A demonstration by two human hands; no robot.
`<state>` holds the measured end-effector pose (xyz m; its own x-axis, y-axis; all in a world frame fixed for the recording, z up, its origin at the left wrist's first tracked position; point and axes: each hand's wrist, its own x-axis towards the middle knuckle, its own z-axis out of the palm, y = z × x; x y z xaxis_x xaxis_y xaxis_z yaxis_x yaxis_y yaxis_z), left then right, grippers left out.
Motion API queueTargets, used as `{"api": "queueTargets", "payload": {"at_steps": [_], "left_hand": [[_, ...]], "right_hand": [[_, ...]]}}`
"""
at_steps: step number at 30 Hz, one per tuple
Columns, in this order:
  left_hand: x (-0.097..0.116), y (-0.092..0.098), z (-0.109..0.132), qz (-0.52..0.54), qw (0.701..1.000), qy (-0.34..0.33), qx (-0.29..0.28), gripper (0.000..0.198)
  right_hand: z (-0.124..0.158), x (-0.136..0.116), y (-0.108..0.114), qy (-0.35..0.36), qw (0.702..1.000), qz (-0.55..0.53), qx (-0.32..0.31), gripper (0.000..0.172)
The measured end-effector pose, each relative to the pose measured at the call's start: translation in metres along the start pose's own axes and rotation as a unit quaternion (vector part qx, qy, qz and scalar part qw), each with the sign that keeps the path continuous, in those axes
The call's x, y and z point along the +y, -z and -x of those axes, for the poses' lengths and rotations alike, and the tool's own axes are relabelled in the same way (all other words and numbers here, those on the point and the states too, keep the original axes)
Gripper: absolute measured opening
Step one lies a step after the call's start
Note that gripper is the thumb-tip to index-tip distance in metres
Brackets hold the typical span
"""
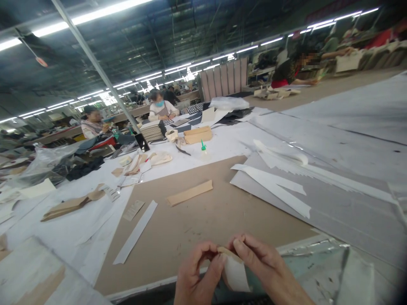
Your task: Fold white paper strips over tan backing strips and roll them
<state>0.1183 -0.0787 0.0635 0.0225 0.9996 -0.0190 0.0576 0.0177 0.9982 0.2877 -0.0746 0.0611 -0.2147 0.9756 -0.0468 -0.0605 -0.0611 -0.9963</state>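
Note:
Near the bottom centre, a small tan and white piece (235, 273) hangs between both hands at the front edge of a brown board (197, 220). My left hand (201, 271) pinches its upper left corner between thumb and fingers. On the other side, my right hand (259, 260) has its thumb and fingers closed on the piece's upper right edge. A tan strip (190, 193) lies on the board beyond the hands. To the left are a white strip (135, 233) and a small translucent template (134, 210).
White paper strips (276, 186) lie on grey sheets at the right. A green-capped bottle (203, 147) stands behind the board, near folded tan pieces (197, 134). Tan stacks (66, 207) lie at the left. Several people work farther back; a metal pole (98, 67) slants down to the table.

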Motion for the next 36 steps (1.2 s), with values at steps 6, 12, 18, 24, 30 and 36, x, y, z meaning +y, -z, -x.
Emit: {"api": "queueTargets", "payload": {"at_steps": [6, 12, 18, 24, 30, 36], "left_hand": [[0.003, 0.003, -0.007, -0.049, 0.998, -0.031, -0.007, 0.022], [0.001, -0.009, -0.011, -0.137, 0.972, -0.190, 0.005, 0.006], [-0.006, -0.023, -0.009, -0.221, 0.921, -0.317, 0.050, 0.016], [-0.013, -0.027, -0.007, -0.310, 0.863, -0.387, 0.097, 0.023], [-0.012, -0.032, -0.005, -0.360, 0.828, -0.411, 0.126, 0.022], [-0.013, -0.040, -0.004, -0.392, 0.790, -0.434, 0.184, 0.020]], "right_hand": [[0.001, -0.001, 0.007, 0.001, 1.000, -0.003, -0.018, 0.029], [0.003, 0.003, 0.010, 0.017, 0.999, -0.031, 0.014, 0.024], [0.007, 0.006, 0.014, 0.070, 0.996, 0.024, 0.057, 0.022], [0.008, 0.011, 0.016, 0.074, 0.995, 0.021, 0.060, 0.019], [0.009, 0.011, 0.012, 0.112, 0.988, 0.074, 0.082, 0.022], [0.011, 0.014, 0.006, 0.190, 0.967, 0.136, 0.096, 0.017]]}}
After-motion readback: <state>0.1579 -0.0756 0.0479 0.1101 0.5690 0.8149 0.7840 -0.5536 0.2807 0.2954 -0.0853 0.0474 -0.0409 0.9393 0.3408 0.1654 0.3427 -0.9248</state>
